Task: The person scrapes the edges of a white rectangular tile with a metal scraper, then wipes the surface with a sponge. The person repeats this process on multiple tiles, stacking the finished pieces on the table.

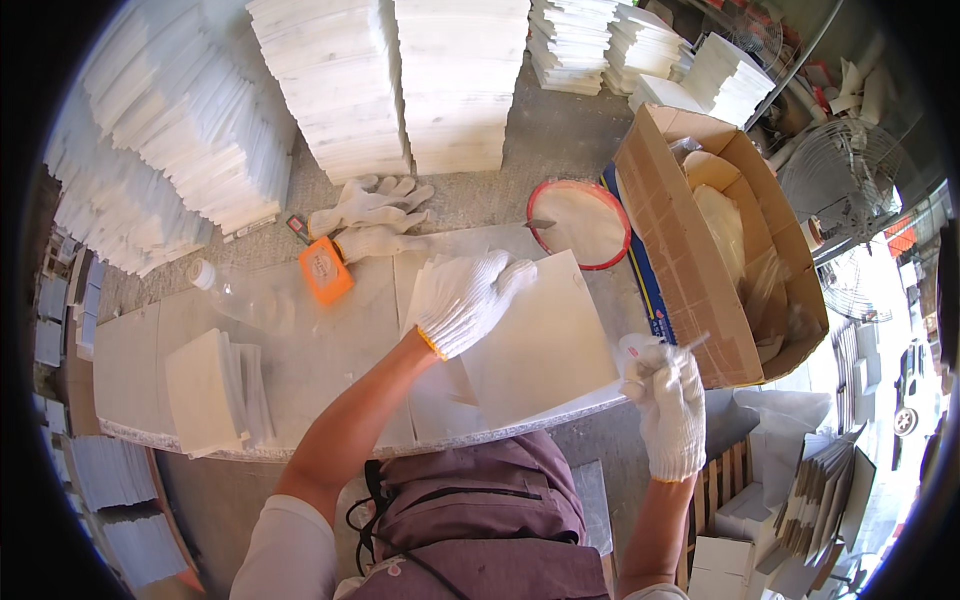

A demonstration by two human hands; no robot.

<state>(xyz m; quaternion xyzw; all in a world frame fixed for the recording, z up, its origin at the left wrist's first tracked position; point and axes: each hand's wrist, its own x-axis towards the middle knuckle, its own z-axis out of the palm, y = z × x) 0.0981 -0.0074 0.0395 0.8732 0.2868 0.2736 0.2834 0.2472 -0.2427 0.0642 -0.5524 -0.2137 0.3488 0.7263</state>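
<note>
Left hand (466, 298), gloved, lay spread flat on a white tile (545, 345) resting on the pale stone workbench (330, 370). Right hand (668, 395), gloved, was closed around a thin stick-like tool (693, 344) off the tile's right edge, beside an open cardboard box (690, 270). Beyond the left hand: spare gloves (370, 215), an orange block (326, 270), a red-rimmed bowl (580, 225). Tile stacks (400, 80) lined the grey floor.

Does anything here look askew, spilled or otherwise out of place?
A clear plastic bottle lies on its side on the worktable, not upright. The white tile under the left hand sits turned at an angle to the table edge. No spill is visible.
</note>
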